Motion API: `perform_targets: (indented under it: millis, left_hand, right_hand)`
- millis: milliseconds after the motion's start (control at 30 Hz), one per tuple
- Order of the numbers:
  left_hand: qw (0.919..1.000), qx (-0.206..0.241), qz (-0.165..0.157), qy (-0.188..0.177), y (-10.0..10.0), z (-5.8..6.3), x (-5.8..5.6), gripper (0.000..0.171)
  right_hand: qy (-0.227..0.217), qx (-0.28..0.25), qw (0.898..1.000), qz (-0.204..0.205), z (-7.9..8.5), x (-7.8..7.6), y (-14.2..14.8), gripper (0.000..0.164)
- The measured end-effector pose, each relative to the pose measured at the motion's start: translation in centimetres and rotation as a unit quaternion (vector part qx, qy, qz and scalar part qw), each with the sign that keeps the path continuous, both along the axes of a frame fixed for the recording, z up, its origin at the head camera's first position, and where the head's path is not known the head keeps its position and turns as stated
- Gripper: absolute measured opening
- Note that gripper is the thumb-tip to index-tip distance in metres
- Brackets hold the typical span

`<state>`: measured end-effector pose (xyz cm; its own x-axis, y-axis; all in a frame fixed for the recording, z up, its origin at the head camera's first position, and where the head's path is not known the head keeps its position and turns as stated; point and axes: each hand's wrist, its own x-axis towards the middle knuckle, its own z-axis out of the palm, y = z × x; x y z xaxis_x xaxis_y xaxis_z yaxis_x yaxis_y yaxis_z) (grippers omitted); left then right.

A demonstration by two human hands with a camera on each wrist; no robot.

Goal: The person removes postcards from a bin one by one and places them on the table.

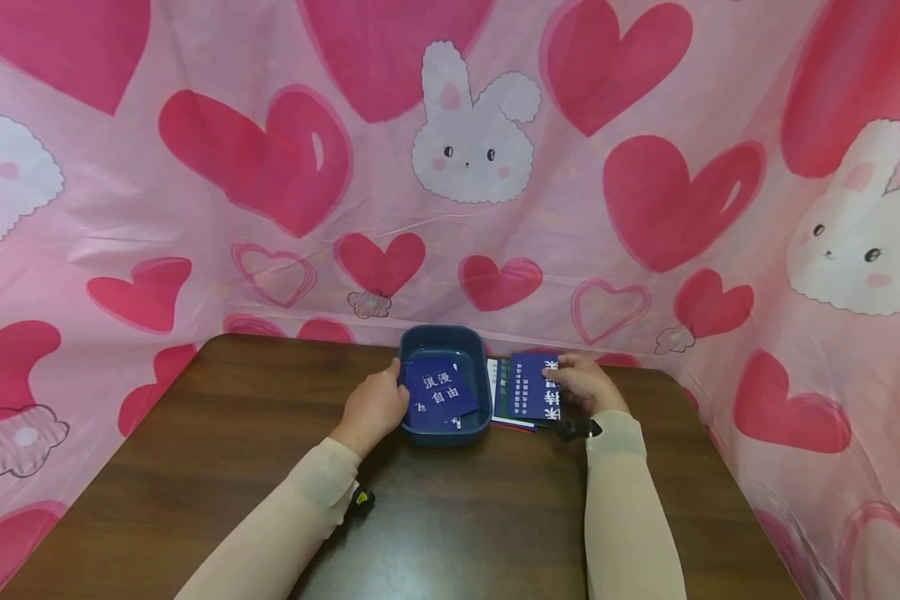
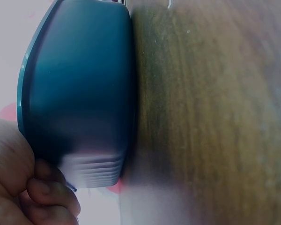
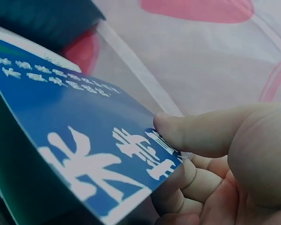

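Observation:
A dark blue plastic bin (image 1: 450, 438) stands near the table's back edge with blue cards (image 1: 437, 392) bearing white characters inside. My left hand (image 1: 378, 404) grips the bin's left rim, fingers curled against its outer side in the left wrist view. Just right of the bin, my right hand (image 1: 588, 383) pinches a blue card (image 1: 532, 387) with large white characters by its right edge, thumb on top. That card overlaps other cards, among them a green card (image 1: 504, 387). In the right wrist view the pinched card (image 3: 98, 117) is tilted, its near corner beside the curled fingers.
The brown wooden table (image 1: 450, 517) extends toward me and to both sides. A pink curtain (image 1: 390, 200) printed with hearts and rabbits hangs close behind the bin and along both sides. Dark wrist straps show at both cuffs.

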<state>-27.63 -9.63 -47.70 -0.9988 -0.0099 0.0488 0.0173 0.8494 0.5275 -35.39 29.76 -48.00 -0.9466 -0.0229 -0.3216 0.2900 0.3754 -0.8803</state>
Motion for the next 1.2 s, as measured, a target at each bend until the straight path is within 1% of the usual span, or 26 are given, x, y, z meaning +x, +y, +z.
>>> perform_targets:
  millis: [167, 300, 400, 467, 533, 667, 700, 733, 800, 833, 867, 900, 933, 967, 1033, 1200]
  left_hand:
    - [0.9999, 0.007, -0.002, -0.007, 0.0, 0.0, 0.0, 0.066]
    - [0.9999, 0.012, -0.003, -0.007, 0.0, 0.0, 0.0, 0.066]
    - [0.9999, 0.011, -0.002, -0.007, 0.0, 0.0, 0.0, 0.066]
    - [0.9999, 0.008, -0.002, -0.007, -0.1, 0.0, 0.0, 0.066]
    - [0.9999, 0.008, -0.001, -0.007, -0.1, 0.1, 0.0, 0.066]
    - [0.9999, 0.012, 0.001, -0.011, 0.0, 0.2, 0.0, 0.066]
    - [0.9999, 0.013, 0.002, -0.012, 0.0, 0.2, 0.0, 0.066]
    - [0.9998, 0.013, 0.002, -0.012, 0.0, 0.2, 0.0, 0.066]
    - [0.9998, 0.014, 0.002, -0.012, 0.0, 0.2, 0.0, 0.066]
    - [0.9998, 0.014, 0.001, -0.012, 0.0, 0.2, -0.1, 0.066]
    - [0.9998, 0.014, 0.001, -0.013, 0.0, 0.2, -0.1, 0.066]
    - [0.9998, 0.013, 0.001, -0.012, 0.0, 0.2, -0.1, 0.066]
    - [0.9998, 0.014, 0.000, -0.013, 0.0, 0.2, -0.1, 0.066]
    - [0.9998, 0.015, 0.001, -0.014, 0.0, 0.2, 0.0, 0.067]
    - [0.9997, 0.015, 0.001, -0.017, 0.0, 0.2, 0.0, 0.067]
    - [0.9997, 0.016, -0.001, -0.018, 0.0, 0.1, -0.1, 0.067]
  right_hand:
    - [0.006, 0.031, 0.999, 0.006, -0.6, -0.5, -0.3, 0.055]
    - [0.011, 0.099, 0.995, 0.008, -0.8, -0.7, -0.6, 0.053]
    - [0.016, 0.158, 0.987, 0.008, -0.7, -0.7, -0.9, 0.050]
    - [0.022, 0.186, 0.982, 0.010, -0.6, -0.7, -1.2, 0.049]
    - [0.029, 0.206, 0.978, 0.008, -0.5, -0.7, -1.4, 0.046]
    - [0.047, 0.230, 0.972, 0.003, -0.5, -1.1, -1.6, 0.036]
    - [0.056, 0.238, 0.970, 0.004, -1.1, -1.6, -1.4, 0.034]
    - [0.062, 0.245, 0.968, 0.004, -1.0, -1.7, -1.4, 0.034]
    - [0.086, 0.263, 0.961, 0.003, -2.2, -2.6, -1.0, 0.035]
    - [0.091, 0.271, 0.958, 0.000, -2.2, -2.7, -1.0, 0.037]
    - [0.095, 0.276, 0.956, -0.001, -2.2, -2.6, -1.0, 0.038]
    - [0.095, 0.276, 0.957, -0.005, -2.2, -2.5, -1.1, 0.039]
    - [0.092, 0.272, 0.958, -0.008, -1.7, -2.0, -1.4, 0.041]
    - [0.094, 0.271, 0.958, -0.010, -1.7, -1.9, -1.5, 0.044]
    - [0.085, 0.267, 0.960, -0.010, -0.5, -0.7, -2.1, 0.049]
    - [0.075, 0.254, 0.964, -0.005, -0.4, -0.3, -2.2, 0.048]
